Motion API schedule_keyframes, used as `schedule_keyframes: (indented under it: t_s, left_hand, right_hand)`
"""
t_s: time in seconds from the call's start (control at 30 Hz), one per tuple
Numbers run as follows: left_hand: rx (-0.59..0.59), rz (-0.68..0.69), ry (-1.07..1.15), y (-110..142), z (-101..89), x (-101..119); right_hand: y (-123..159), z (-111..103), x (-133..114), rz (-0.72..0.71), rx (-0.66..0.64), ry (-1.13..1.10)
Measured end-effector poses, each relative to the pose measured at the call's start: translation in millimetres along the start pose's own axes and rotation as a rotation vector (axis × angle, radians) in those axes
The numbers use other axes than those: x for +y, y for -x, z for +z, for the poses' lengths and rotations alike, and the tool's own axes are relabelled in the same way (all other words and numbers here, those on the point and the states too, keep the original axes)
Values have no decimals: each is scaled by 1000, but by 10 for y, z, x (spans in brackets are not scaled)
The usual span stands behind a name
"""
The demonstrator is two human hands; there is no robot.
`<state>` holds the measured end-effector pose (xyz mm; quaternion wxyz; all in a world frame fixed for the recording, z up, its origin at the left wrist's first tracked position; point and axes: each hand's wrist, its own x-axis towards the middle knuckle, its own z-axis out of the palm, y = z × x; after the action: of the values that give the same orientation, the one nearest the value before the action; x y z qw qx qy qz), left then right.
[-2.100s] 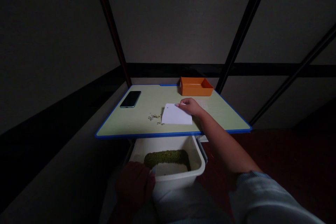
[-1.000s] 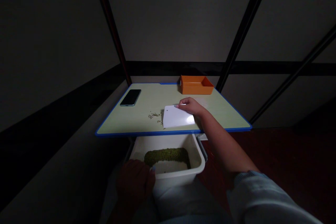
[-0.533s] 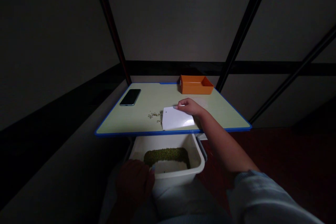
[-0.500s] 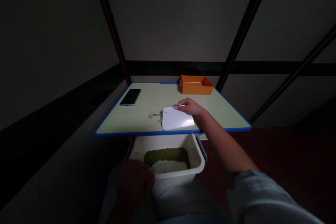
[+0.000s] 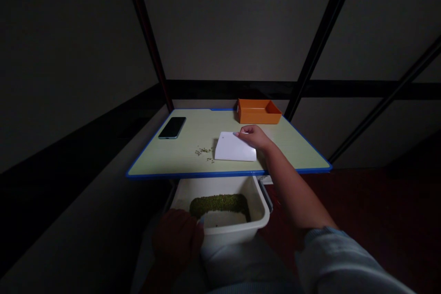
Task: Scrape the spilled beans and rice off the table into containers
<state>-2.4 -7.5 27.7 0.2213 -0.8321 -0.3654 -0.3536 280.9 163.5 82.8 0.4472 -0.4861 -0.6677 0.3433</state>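
My right hand (image 5: 254,137) pinches the upper edge of a flat white card (image 5: 234,148), held tilted over the front half of the table. Just left of the card lie scattered small greenish grains (image 5: 203,151). Below the table's front edge is a white plastic tub (image 5: 257,211) with a band of green grains (image 5: 220,202) heaped toward its far side; part of its bottom shows bare. My left hand (image 5: 178,235), in shadow, is closed over the tub's near left rim.
The pale table (image 5: 155,161) has a blue edge. A dark-screened phone (image 5: 172,127) lies at its left, and an orange open box (image 5: 259,118) stands at the back right. Walls rise behind and at the left.
My right hand has lifted the white card slightly and moved it away from the table's front edge, a little to the right. My left hand stays on the tub's rim.
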Motion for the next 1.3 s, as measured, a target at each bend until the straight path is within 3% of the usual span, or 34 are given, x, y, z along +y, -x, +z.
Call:
schedule_keyframes:
  t_s: [0.1, 0.33, 0.6, 1.3]
  left_hand:
    - [23, -14, 4, -11, -11, 13]
    - [40, -16, 8, -34, -16, 26]
    - [37, -24, 0, -32, -26, 30]
    - [56, -2, -37, -36, -40, 27]
  right_hand:
    - [5, -13, 4, -14, 23, -11]
    - [15, 65, -5, -29, -107, 47]
    - [-4, 38, 18, 20, -13, 159]
    - [-25, 84, 46, -16, -42, 163]
